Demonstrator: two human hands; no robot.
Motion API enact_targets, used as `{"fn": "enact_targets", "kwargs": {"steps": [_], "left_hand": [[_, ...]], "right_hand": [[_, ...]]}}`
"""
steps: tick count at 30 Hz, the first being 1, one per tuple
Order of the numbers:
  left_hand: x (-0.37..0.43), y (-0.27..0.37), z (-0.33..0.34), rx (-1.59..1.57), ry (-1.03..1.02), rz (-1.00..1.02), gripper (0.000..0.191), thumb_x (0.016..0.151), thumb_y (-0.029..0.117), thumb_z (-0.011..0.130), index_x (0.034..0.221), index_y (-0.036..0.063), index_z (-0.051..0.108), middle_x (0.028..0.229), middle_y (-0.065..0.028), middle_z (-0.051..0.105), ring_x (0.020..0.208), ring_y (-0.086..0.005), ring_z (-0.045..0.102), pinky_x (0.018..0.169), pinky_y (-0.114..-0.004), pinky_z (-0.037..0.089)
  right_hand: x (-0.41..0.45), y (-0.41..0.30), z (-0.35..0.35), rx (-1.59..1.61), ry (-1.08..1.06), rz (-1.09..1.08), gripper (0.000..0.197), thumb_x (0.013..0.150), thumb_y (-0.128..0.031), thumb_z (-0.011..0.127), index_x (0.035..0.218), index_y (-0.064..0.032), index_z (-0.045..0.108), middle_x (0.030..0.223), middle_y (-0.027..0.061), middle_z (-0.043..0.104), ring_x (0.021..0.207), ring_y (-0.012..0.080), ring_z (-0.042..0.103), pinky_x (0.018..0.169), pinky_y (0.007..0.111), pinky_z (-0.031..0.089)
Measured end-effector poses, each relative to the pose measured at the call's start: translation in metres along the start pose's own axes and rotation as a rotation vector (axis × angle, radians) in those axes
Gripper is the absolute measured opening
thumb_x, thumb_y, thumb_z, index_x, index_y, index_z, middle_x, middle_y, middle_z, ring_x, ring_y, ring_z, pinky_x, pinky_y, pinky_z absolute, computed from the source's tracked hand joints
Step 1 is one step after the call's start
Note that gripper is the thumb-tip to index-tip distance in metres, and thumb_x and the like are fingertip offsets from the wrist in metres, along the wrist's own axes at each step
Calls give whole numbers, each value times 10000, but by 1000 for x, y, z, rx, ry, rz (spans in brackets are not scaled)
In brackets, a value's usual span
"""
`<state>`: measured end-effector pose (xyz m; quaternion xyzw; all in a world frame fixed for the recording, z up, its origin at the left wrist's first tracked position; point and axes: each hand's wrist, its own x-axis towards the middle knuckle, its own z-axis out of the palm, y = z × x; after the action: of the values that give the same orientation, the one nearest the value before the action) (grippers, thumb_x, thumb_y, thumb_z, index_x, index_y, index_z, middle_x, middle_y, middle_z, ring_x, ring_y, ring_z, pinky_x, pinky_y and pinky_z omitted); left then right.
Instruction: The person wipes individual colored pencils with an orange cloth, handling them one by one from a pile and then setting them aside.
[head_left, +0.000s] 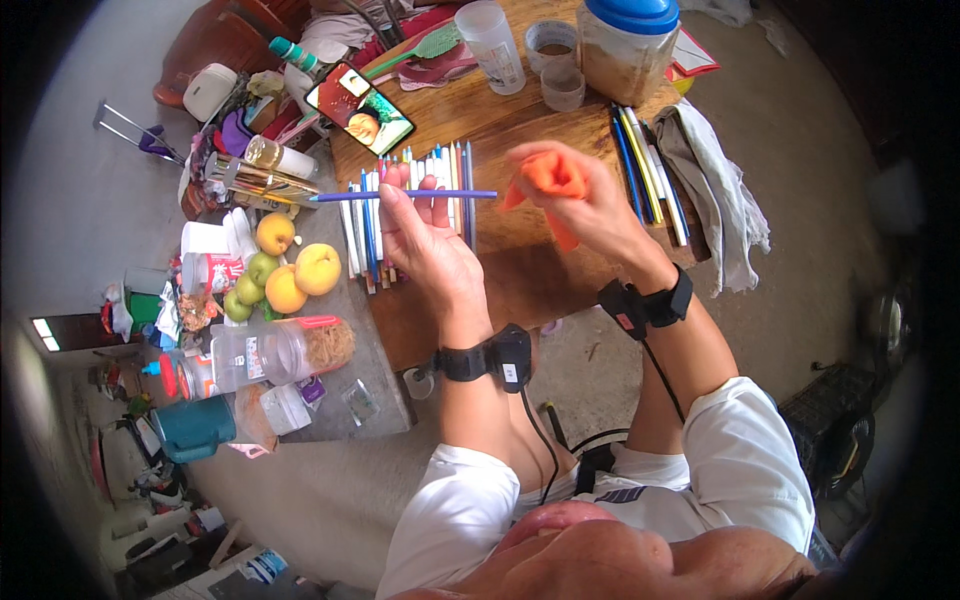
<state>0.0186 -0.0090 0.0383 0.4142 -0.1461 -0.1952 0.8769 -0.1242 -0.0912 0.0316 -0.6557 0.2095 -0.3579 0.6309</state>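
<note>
A purple pencil (450, 194) lies sideways across my left hand (427, 240), pinched near its middle by the thumb and fingers. Its pale blue tip points left. My right hand (581, 195) grips a bunched orange cloth (555, 176), whose loose corners hang below the fist; the pencil's right end stops just short of it. Behind my left hand, a row of coloured pencils and pens (367, 225) is spread on the wooden table (517, 277). A smaller group of pens and pencils (649, 169) lies at the table's right side.
A phone (360, 109) showing a video call stands behind the row. Cups, including a tall plastic cup (491, 49), and a blue-lidded jar (630, 45) stand at the back. A grey cloth (712, 187) drapes over the right edge. Fruit (285, 289) and jars (255, 356) crowd the left surface.
</note>
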Motion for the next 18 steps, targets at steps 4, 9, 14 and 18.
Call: {"fn": "enact_targets", "kwargs": {"steps": [4, 9, 14, 18], "left_hand": [[-1, 0, -1, 7, -16, 1, 402, 979, 306, 608, 1249, 12, 557, 1178, -54, 592, 970, -130, 604, 849, -243, 541], [-7, -5, 5, 45, -15, -53, 326, 992, 343, 580, 1172, 74, 617, 1162, -25, 622, 945, -121, 629, 801, -252, 556], [-3, -8, -6, 27, -60, -146, 310, 996, 337, 575, 1138, 67, 631, 1126, -33, 639, 922, -129, 641, 751, -247, 563], [-12, -4, 12, 82, -163, -117, 299, 1000, 328, 568, 1107, 57, 637, 1064, -40, 649, 928, -159, 676, 740, -267, 585]], "right_hand": [[-1, -4, 5, 303, -28, 94, 383, 983, -285, 593, 1251, -13, 575, 1031, 40, 690, 920, 112, 609, 821, 254, 491], [-7, 0, 11, 162, -139, 102, 330, 958, -227, 634, 1204, -10, 596, 1028, 43, 685, 934, 102, 600, 835, 264, 490], [-4, -6, 18, 125, -66, -16, 259, 948, -166, 650, 1161, -23, 614, 1014, 20, 665, 953, 88, 592, 847, 254, 479], [-6, -14, 10, 240, 12, 22, 262, 1014, -213, 542, 1199, -40, 609, 972, 19, 658, 848, 70, 608, 745, 227, 483]]}}
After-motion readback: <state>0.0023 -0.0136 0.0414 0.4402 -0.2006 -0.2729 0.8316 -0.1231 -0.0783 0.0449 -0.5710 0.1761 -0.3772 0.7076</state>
